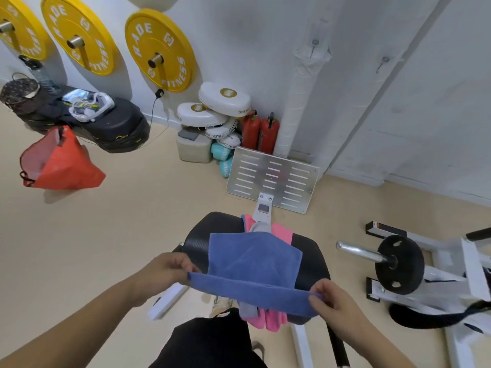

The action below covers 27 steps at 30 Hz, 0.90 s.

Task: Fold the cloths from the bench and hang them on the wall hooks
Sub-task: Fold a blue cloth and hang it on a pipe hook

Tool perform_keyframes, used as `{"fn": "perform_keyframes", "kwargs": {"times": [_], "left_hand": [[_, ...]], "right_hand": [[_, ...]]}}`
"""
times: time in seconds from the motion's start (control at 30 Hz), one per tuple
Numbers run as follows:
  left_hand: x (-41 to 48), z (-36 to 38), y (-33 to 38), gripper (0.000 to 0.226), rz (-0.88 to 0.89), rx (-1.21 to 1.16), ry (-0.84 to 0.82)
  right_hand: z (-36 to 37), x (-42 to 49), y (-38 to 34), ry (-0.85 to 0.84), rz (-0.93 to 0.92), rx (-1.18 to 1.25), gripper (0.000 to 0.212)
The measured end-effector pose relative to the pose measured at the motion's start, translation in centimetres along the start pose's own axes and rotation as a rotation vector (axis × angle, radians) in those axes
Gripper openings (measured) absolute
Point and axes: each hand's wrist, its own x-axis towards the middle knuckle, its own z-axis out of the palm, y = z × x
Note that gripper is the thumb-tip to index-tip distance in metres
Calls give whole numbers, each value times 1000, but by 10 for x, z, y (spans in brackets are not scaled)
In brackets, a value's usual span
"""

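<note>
Left hand [170, 269] and right hand [335, 301] each pinch one end of the near edge of a blue cloth [252, 258], fingers curled over the hem, which is lifted into a taut band between them. The cloth's far part lies flat on the black bench pad [196, 243], covering a pink cloth [284, 232] and a grey cloth [261, 227] whose ends show beyond and below it. Past the bench stands a slotted metal footplate [272, 179]. Against the wall: two red fire extinguishers [260, 134] and stacked white boxing pads [212, 112], one lettered "STARLIGHT", others only partly legible. Three yellow weight plates [159, 49] on wall pegs read "RADE FITNESS". Two small wall hooks [315, 43] sit upper right. A red bag [61, 163] lies at left.
</note>
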Motion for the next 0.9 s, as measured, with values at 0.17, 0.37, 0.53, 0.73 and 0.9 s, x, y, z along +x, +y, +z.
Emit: {"fn": "perform_keyframes", "kwargs": {"times": [0.17,0.37,0.53,0.73,0.9], "left_hand": [[76,-5,22,3,-53,-184,144],[145,6,25,16,-96,141,264],[173,7,20,16,-128,385,224],[186,1,16,16,-156,464,92],[183,0,14,36,-123,530,-11]], "right_hand": [[2,67,-14,194,76,209,11],[7,135,-8,255,204,167,8],[10,164,6,204,281,85,8],[11,176,15,118,353,72,9],[9,177,10,40,311,13,12]]}}
